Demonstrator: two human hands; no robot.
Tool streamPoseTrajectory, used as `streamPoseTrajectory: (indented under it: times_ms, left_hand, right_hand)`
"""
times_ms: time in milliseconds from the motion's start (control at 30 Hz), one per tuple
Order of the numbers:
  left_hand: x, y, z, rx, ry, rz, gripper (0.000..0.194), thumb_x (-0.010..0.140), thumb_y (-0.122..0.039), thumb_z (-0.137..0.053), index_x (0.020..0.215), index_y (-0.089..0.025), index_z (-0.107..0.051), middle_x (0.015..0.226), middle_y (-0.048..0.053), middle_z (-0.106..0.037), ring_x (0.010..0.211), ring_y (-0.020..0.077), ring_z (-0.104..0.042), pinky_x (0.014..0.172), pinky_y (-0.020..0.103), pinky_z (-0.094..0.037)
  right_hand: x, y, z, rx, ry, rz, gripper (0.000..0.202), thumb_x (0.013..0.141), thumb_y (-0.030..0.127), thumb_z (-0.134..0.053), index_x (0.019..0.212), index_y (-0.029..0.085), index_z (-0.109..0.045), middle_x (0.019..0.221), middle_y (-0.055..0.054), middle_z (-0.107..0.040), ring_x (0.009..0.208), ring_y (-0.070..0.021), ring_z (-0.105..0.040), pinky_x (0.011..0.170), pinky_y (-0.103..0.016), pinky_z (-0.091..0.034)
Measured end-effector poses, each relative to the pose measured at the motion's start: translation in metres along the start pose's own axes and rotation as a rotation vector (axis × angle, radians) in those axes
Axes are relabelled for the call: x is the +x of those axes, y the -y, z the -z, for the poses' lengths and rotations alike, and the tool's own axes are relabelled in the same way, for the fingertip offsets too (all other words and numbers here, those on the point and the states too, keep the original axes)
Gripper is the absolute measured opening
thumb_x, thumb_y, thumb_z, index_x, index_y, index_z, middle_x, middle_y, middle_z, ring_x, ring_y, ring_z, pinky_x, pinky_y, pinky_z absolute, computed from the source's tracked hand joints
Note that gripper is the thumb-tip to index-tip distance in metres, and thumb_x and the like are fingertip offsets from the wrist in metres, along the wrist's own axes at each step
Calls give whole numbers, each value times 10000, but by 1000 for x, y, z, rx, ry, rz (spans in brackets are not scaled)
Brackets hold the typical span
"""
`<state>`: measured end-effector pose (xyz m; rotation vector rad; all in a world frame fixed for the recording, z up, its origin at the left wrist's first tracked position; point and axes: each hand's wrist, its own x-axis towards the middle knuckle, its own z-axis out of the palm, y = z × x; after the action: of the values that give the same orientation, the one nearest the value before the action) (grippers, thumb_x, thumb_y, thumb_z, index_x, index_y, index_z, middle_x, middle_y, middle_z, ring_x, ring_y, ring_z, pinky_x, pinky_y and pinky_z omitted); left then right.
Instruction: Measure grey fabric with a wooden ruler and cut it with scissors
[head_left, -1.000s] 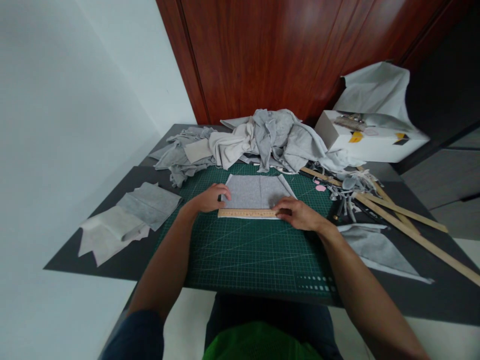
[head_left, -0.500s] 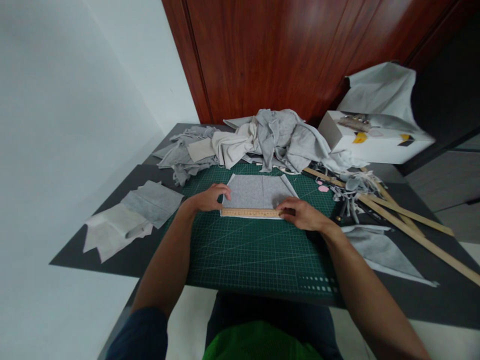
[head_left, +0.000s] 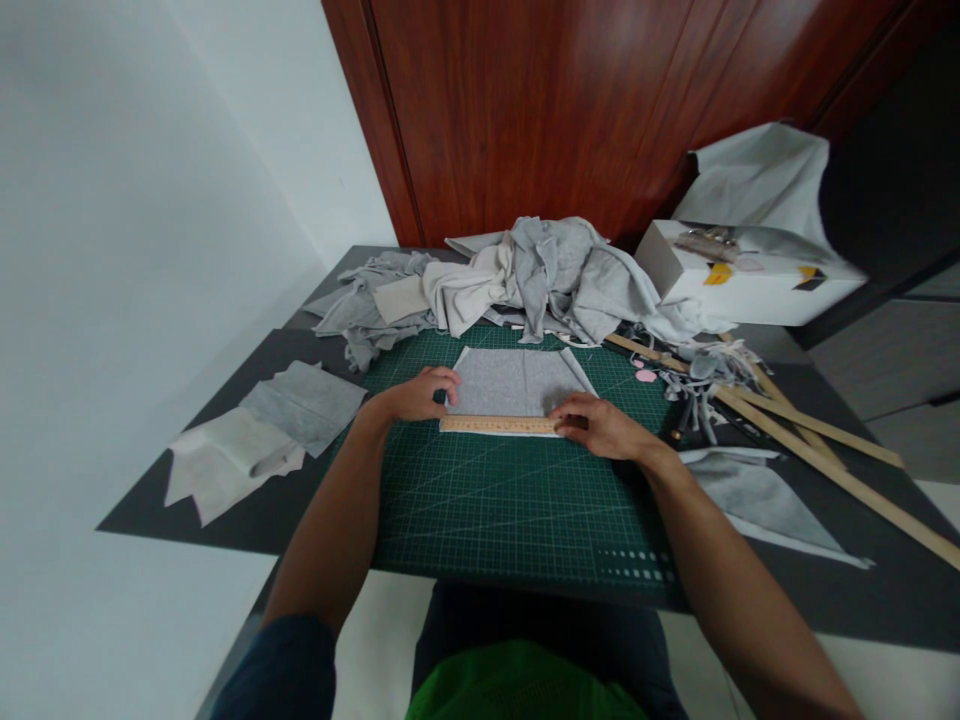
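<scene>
A grey piece of cloth (head_left: 514,385) lies flat on a green cutting mat (head_left: 517,510), with folded edges at its sides. Along the cloth's near edge rests a short wooden ruler (head_left: 499,425). My right hand (head_left: 592,422) grips the ruler's right end between thumb and fingers, so that end is hidden. At the cloth's left edge, just above the ruler's left end, is my left hand (head_left: 421,393); its thumb and curved fingers are apart and touch the cloth's edge.
Crumpled grey and cream cloth (head_left: 555,270) is heaped along the back. Cut pieces (head_left: 277,430) lie at left. To the right are long wooden strips (head_left: 817,450), cloth scraps (head_left: 705,370), a pink chalk piece (head_left: 646,376), a triangular cloth (head_left: 772,500) and a white box (head_left: 742,280).
The ruler has slid very slightly left along the cloth's edge, with my right hand on it. My left hand is nearly still.
</scene>
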<state>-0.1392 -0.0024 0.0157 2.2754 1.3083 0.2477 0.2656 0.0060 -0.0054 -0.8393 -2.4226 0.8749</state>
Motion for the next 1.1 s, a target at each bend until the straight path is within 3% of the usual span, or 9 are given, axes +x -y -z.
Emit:
streamPoseTrajectory:
  times_ms: [333, 833, 1100]
  left_hand:
    - [1, -7, 6, 16, 53, 39, 96, 788, -297, -749, 830, -228, -802, 1408, 49, -617, 1315, 284, -558, 1208, 432, -341]
    - [1, -4, 5, 14, 19, 68, 91, 760, -308, -759, 800, -230, -781, 1362, 53, -633, 1325, 299, -554, 1201, 454, -348]
    - [-2, -3, 5, 52, -54, 150, 309, 674, -342, -840, 943, -228, -743, 1274, 60, -637, 1327, 300, -535, 1217, 438, -295]
  right_hand:
    - [0, 0, 1, -6, 14, 9, 149, 929, 186, -704, 1060, 214, -770, 1000, -72, -716, 918, -195, -682, 866, -361, -567]
    - [0, -8, -2, 24, 9, 9, 173, 939, 233, -717, 1094, 237, -793, 1015, -79, -704, 940, -207, -685, 899, -396, -580]
    - [0, -7, -2, 41, 6, 4, 167, 944, 253, -719, 1083, 234, -809, 1010, -81, -710, 950, -212, -684, 929, -414, -573]
